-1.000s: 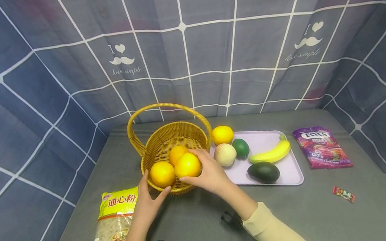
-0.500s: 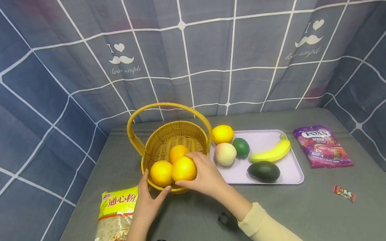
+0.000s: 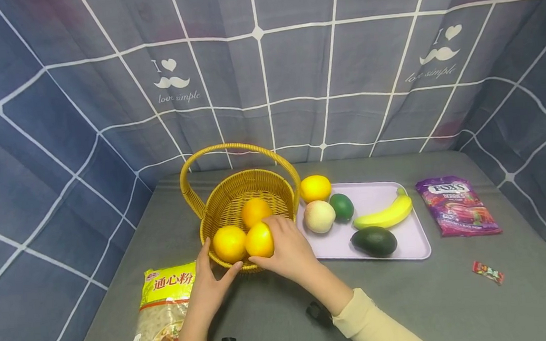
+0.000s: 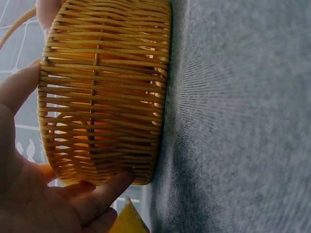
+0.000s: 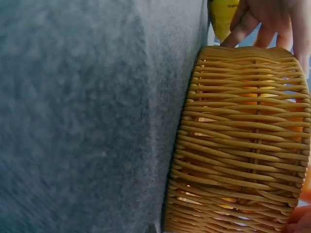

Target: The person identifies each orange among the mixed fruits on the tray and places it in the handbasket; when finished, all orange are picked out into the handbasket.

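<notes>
Flanking the basket [image 3: 243, 186], left hand [image 3: 210, 287] grips its rim [image 4: 43, 94], right hand [image 3: 289, 249] one orange [image 3: 259, 240] inside.

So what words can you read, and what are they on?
"FOX'S": purple candy bag
"BERRIES": same bag
"通心粉": macaroni bag
"I" before a heart: gray curtain, twice
"love simple": beneath, twice
Too small, blurred or cut off: other bag print, left curtain edge, candy wrapper

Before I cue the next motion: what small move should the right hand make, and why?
Probably lower the round yellow-orange fruit slightly and release it: the right hand grips it at the near side of the golden woven basket, beside two similar fruits, while the left hand holds the basket's side.
</notes>
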